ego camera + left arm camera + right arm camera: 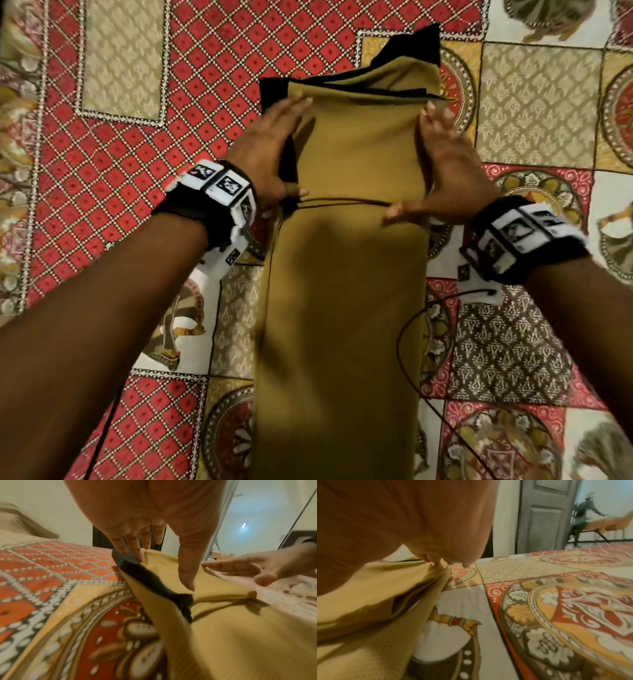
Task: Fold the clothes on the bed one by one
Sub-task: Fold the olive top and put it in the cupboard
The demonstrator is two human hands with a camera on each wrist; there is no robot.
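A mustard garment (pixel 342 308) with black trim (pixel 404 48) lies lengthwise on the patterned bedsheet (pixel 137 137), its far end folded back over itself. My left hand (pixel 270 150) lies flat against the left edge of the folded part, fingers straight, thumb by the fold line. On the opposite edge my right hand (pixel 445 164) mirrors it with fingers spread. The left wrist view has my left hand (pixel 145 540) touching the black trim (pixel 150 580) and the mustard cloth (pixel 240 635), with the right hand (pixel 248 566) across from it. In the right wrist view my right hand (pixel 419 527) meets the cloth edge (pixel 368 588).
A thin dark cable (pixel 407 342) loops over the garment's right side, and a cord crosses it between my thumbs. A pillow (pixel 22 520) lies at the bed's far left. Beyond the bed stand a grey door (pixel 544 517) and a chair (pixel 599 523).
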